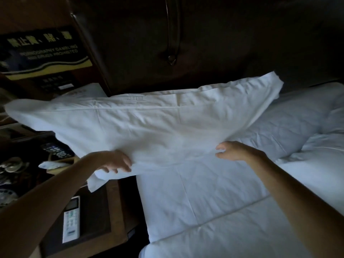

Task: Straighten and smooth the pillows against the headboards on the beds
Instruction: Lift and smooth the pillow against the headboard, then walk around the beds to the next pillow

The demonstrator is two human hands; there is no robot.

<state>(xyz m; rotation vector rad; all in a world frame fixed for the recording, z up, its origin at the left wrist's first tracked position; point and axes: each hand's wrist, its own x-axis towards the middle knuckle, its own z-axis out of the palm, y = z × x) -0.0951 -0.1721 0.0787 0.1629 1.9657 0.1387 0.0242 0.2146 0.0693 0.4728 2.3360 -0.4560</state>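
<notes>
A large white pillow [141, 123] is lifted off the bed, stretched wide in front of the dark wooden headboard [204, 43]. Its left end hangs over the nightstand. My left hand [116, 162] grips the pillow's lower left corner, with loose pillowcase fabric drooping below the fingers. My right hand [233, 150] pinches the pillow's lower edge further right. A second white pillow [290, 125] lies on the bed at the right, partly hidden behind the held one. The white duvet [214, 211] covers the bed below.
A dark wooden nightstand [111, 216] stands left of the bed with a white remote control [71, 219] on it. Further left are a telephone keypad [57, 150], tea ware [11, 165] and an upright notice sign [42, 51].
</notes>
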